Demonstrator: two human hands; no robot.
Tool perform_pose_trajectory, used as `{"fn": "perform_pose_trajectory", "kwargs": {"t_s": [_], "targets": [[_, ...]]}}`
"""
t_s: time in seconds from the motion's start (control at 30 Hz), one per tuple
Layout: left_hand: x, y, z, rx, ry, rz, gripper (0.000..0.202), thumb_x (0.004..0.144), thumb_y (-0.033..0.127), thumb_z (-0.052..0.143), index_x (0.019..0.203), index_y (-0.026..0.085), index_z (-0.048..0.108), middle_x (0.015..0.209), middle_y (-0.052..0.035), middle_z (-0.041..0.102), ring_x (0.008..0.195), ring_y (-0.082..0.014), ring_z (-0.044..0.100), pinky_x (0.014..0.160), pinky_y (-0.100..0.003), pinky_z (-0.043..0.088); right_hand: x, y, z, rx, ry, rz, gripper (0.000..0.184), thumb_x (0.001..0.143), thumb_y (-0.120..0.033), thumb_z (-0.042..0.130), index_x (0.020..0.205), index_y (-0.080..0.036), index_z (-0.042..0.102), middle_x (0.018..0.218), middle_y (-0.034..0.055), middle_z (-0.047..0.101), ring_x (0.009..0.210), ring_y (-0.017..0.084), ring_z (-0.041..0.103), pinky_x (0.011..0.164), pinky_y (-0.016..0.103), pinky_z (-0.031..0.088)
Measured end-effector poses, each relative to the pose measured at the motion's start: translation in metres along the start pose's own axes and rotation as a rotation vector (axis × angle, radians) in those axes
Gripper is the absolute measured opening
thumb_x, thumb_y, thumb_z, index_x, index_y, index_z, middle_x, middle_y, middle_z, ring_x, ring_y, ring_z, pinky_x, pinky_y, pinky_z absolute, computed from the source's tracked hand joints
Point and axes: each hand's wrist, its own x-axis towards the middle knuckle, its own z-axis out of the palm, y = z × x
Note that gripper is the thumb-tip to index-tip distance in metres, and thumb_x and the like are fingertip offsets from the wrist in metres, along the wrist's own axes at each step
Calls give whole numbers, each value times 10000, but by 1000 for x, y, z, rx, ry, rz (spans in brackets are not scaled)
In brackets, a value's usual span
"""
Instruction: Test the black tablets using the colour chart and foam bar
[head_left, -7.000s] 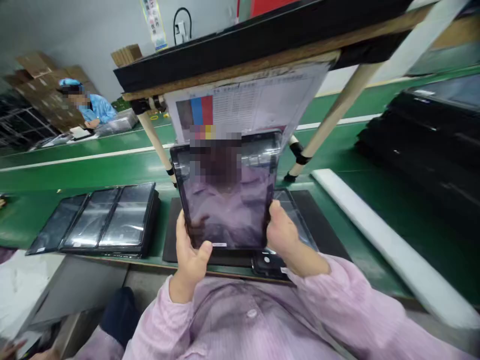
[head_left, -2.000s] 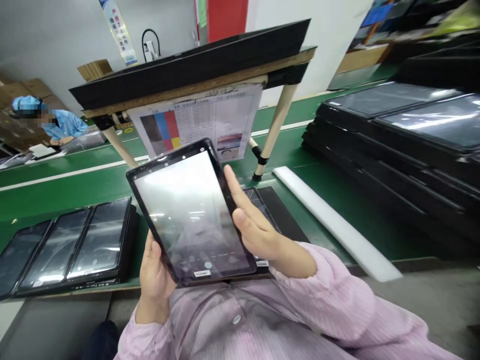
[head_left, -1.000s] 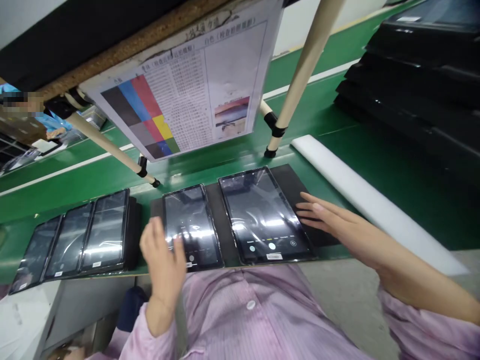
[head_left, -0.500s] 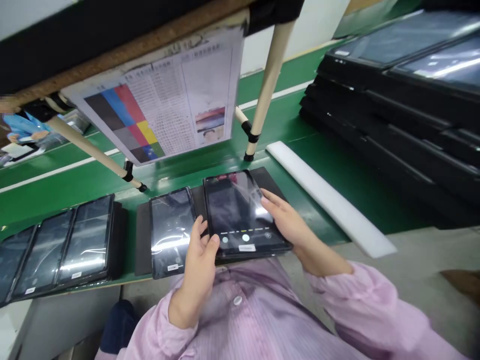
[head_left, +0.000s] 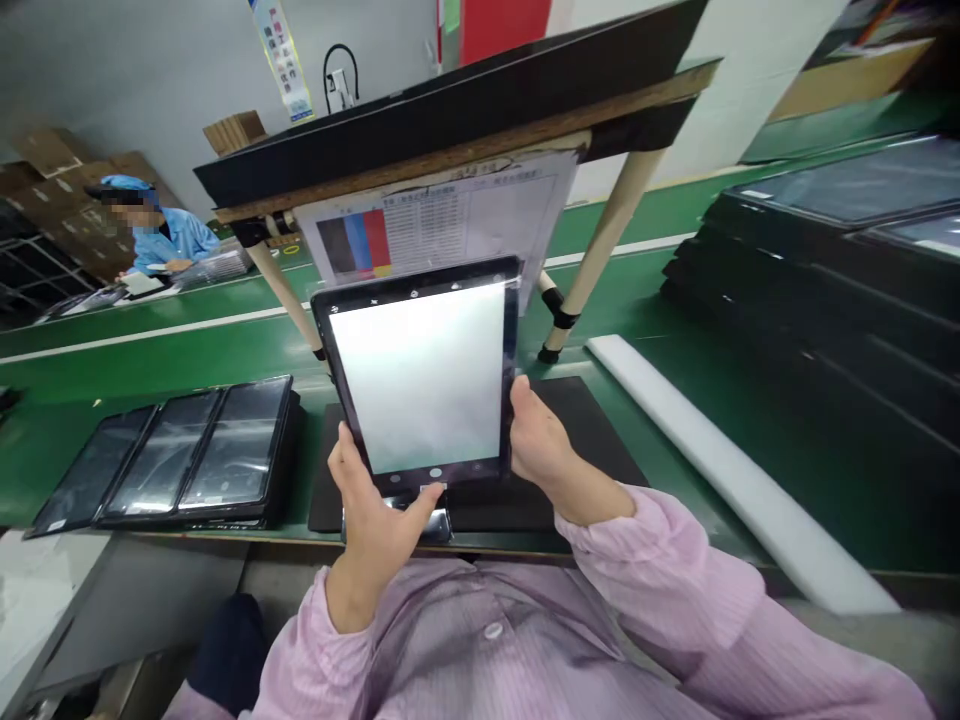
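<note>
I hold a black tablet (head_left: 424,375) upright in front of me, its screen glowing plain white. My left hand (head_left: 373,520) grips its lower left corner, thumb lying across the bottom bezel. My right hand (head_left: 538,445) clasps the lower right edge, fingers behind the tablet. Below it, a second dark tablet (head_left: 439,525) lies on a black mat (head_left: 592,440) on the green bench, mostly hidden by the raised one. A printed colour chart sheet (head_left: 450,220) hangs from the raised shelf just behind the tablet.
A row of dark tablets (head_left: 180,460) lies on a tray at the left. Stacked black trays (head_left: 840,260) fill the right side. A white foam strip (head_left: 735,480) runs diagonally on the bench. A person in blue (head_left: 161,235) works at the far left.
Half a second ago the tablet lay tilted low over the mat with a dark screen; now both hands have raised it upright before the chart and its screen shows white.
</note>
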Motion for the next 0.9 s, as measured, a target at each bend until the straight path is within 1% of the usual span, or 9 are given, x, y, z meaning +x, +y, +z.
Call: {"fn": "perform_pose_trajectory", "kwargs": {"t_s": [0.07,0.17,0.33,0.43,0.53,0.67,0.77,0.87,0.9], "targets": [[2,1,-1,62,11,30,1175,735,521,813,1606,204,91,1426,-231,354,1411,-401,333,1108,-621,359,4,3,4,-21,33,-5,793,704,-933,499,964,-218,724,1036,100,758,1266,320,602,1016,464,567],[2,1,0,83,27,35,1149,750,520,796,1600,191,97,1409,-242,361,1396,-399,349,1070,-611,405,4,7,6,-45,64,-26,772,726,-922,487,963,-223,715,1031,97,758,1286,312,588,1028,463,563],[-1,-3,3,87,55,58,1129,772,533,775,1601,198,87,1384,-238,367,1366,-397,391,1027,-609,445,2,9,7,-75,81,-57,800,739,-925,458,989,-208,710,1023,105,756,1307,314,570,1044,480,549],[-1,-4,5,108,75,81,1128,781,543,766,1602,195,74,1379,-237,366,1356,-401,398,1025,-618,443,0,8,7,-88,104,-74,802,723,-930,474,992,-213,712,1020,101,756,1308,310,568,1055,466,539],[-1,-4,6,151,91,108,1127,797,569,739,1604,186,51,1381,-242,360,1342,-409,399,1023,-639,434,-1,8,7,-76,112,-73,786,714,-933,484,950,-219,715,1008,92,759,1287,308,585,1057,458,535],[-2,-2,5,165,60,91,1191,767,628,742,1605,168,30,1402,-258,350,1327,-416,411,1025,-646,426,-1,10,6,-47,90,-56,755,730,-912,502,936,-218,715,1011,87,759,1256,309,608,1035,460,549],[-4,-1,6,172,65,73,1215,752,654,743,1605,153,39,1417,-273,345,1337,-422,402,1038,-645,412,-1,11,5,-35,77,-46,748,732,-907,509,944,-219,714,1003,88,758,1240,310,618,1016,456,559],[-7,-2,6,155,75,74,1229,737,638,768,1607,154,48,1430,-279,344,1354,-421,389,1056,-637,398,0,12,2,-36,74,-35,741,733,-903,513,946,-221,710,985,89,757,1227,308,625,1002,448,565],[-7,-3,6,134,77,81,1196,753,611,768,1607,152,67,1430,-280,355,1352,-412,398,1061,-626,399,0,12,1,-38,79,-32,742,730,-907,511,939,-221,706,981,88,756,1221,309,627,996,447,567]]}}
